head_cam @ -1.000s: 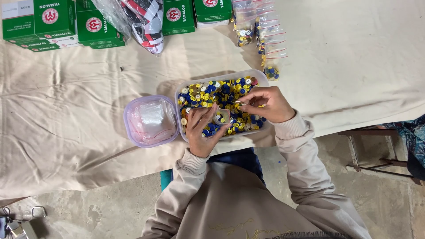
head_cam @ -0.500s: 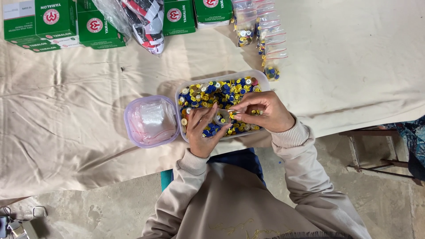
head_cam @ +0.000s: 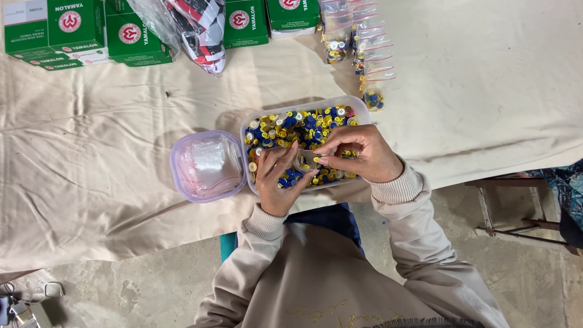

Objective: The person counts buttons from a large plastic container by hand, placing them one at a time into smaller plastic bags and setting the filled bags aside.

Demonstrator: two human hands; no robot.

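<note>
A clear plastic tub (head_cam: 359, 107) full of blue, yellow and white buttons (head_cam: 303, 124) sits at the table's near edge. Both hands hover over its near half. My left hand (head_cam: 276, 179) lies palm up, fingers curled around a small clear bag (head_cam: 305, 159). My right hand (head_cam: 358, 152) pinches the same bag's edge between thumb and fingers, with a yellow button (head_cam: 316, 160) at its fingertips. Both sleeves are beige.
A round-cornered purple-rimmed lid (head_cam: 206, 165) lies just left of the tub. Small clear bags with buttons (head_cam: 364, 54) lie behind it. Green boxes (head_cam: 79, 30) and a plastic bag of cloth (head_cam: 194, 24) line the far edge. A cream cloth (head_cam: 91, 152) covers the table.
My right hand has shifted left toward my left hand, and both now meet on the small bag. The tub and lid have stayed put.
</note>
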